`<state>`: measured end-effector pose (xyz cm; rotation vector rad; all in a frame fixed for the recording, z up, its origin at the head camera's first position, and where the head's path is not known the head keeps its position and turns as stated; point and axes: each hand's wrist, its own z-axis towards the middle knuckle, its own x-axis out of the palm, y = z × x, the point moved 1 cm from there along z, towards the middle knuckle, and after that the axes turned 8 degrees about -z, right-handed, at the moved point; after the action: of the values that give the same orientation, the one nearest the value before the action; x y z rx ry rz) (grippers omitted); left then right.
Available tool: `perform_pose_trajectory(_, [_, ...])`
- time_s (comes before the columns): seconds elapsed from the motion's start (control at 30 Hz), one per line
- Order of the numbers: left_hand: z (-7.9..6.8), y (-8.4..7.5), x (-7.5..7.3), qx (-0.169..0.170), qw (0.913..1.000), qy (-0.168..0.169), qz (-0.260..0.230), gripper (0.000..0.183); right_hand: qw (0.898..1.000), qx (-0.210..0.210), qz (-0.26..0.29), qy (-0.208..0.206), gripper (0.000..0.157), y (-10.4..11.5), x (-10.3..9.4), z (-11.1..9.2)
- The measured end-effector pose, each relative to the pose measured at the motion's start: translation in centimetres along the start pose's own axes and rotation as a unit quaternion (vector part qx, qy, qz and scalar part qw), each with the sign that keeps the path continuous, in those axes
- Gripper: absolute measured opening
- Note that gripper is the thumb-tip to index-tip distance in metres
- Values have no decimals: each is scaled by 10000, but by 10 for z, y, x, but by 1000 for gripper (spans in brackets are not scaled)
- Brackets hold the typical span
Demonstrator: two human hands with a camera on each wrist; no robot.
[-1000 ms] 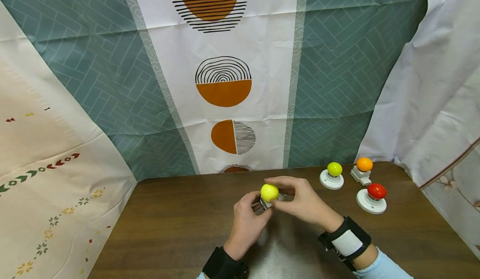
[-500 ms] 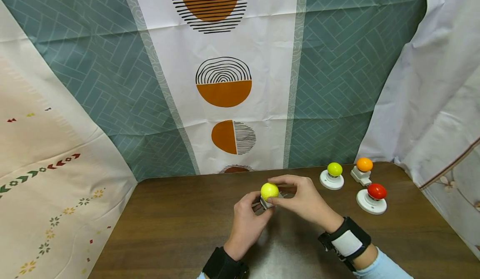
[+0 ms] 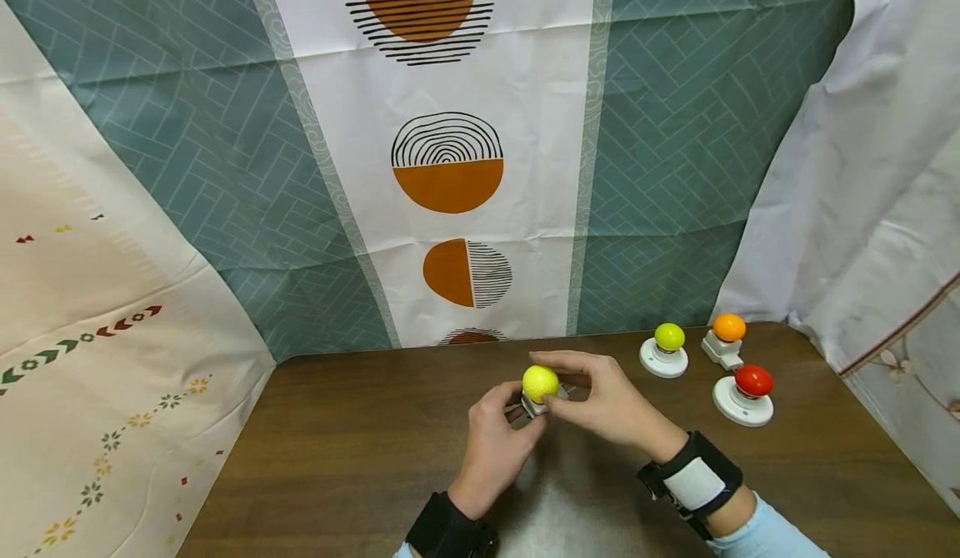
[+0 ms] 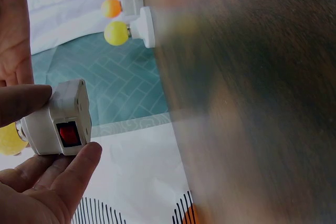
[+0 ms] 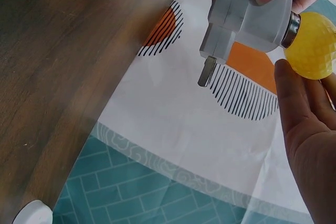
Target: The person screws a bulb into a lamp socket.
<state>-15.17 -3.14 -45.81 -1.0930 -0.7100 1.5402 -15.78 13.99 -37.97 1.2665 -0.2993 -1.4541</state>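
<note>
My left hand grips a white plug-in bulb socket between thumb and fingers, above the table. A red rocker switch shows on one face of the socket in the left wrist view. Metal prongs stick out from its plug end in the right wrist view. A yellow light bulb with a faceted surface sits in the socket's mouth, part of its metal base showing. My right hand holds this bulb with thumb and fingertips.
On the brown table, at the back right, stand a yellow-green bulb on a round white base, an orange bulb in a white socket, and a red bulb on a round white base. Patterned cloth hangs behind.
Both hands stay at nearly the same place with the bulb and socket. The right thumb and fingers shift slightly around the bulb.
</note>
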Motion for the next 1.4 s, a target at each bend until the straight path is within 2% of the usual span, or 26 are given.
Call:
perform_pose_trajectory(0.27, [0,0,0,3,10000,13,16,32,9997,-8,19,-224,43,-31,8,-2])
perform_pose_trajectory(0.6, [0,2,0,21,10000,21,-14,32,9988,47,-36,-485,44,-33,9,-1])
perform_pose_trajectory(0.97, [1,3,1,76,10000,-19,-14,32,9999,-2,-76,-77,53,-32,8,-1])
perform_pose_trajectory(1.4, [1,3,0,7,10000,24,-15,33,10000,-88,-32,5,45,-35,10,0])
